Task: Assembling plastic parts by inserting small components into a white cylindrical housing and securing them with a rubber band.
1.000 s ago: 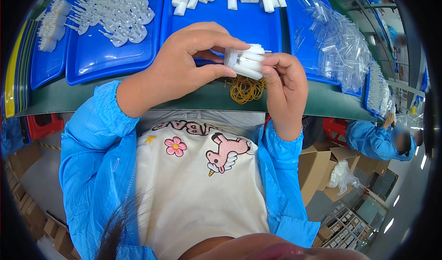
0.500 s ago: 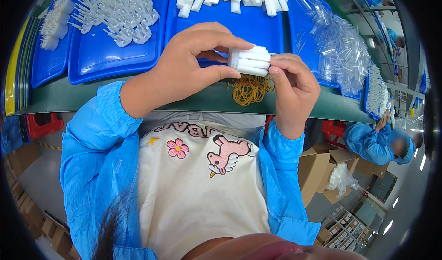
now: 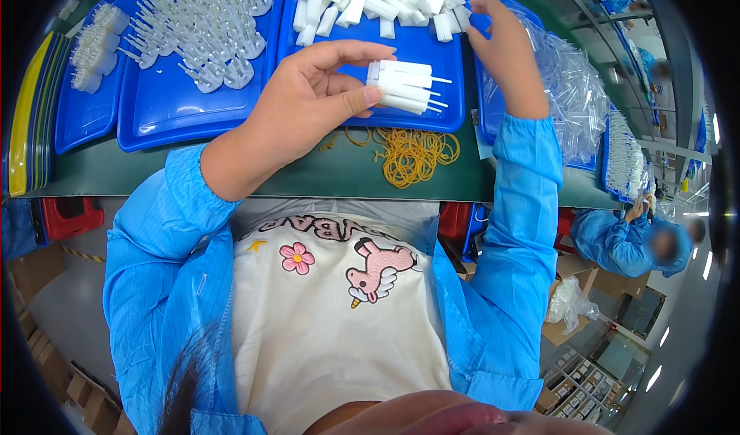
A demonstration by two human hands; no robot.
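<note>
My left hand (image 3: 308, 88) is closed round a white plastic pin holder (image 3: 373, 74), held sideways over the near edge of the middle blue tray. White blocks (image 3: 408, 80) sit on some of its pins, and several thin pins stick out bare to the right. My right hand (image 3: 505, 53) is stretched to the right end of a heap of white blocks (image 3: 370, 3) in that tray. Its thumb and fingers are apart beside a block (image 3: 462, 17); whether they touch it I cannot tell.
Yellow rubber bands (image 3: 408, 157) lie on the green table (image 3: 254, 177) in front of me. Left, a blue tray (image 3: 193, 115) bears white pin holders, with another tray of white parts farther left. A right-hand tray (image 3: 487, 119) holds clear plastic tubes (image 3: 570, 88). A person (image 3: 632, 238) sits at far right.
My right hand has left the pin holder and moved up and right to the heap of blocks. My left hand keeps the holder, shifted slightly left, its bare pins now showing.
</note>
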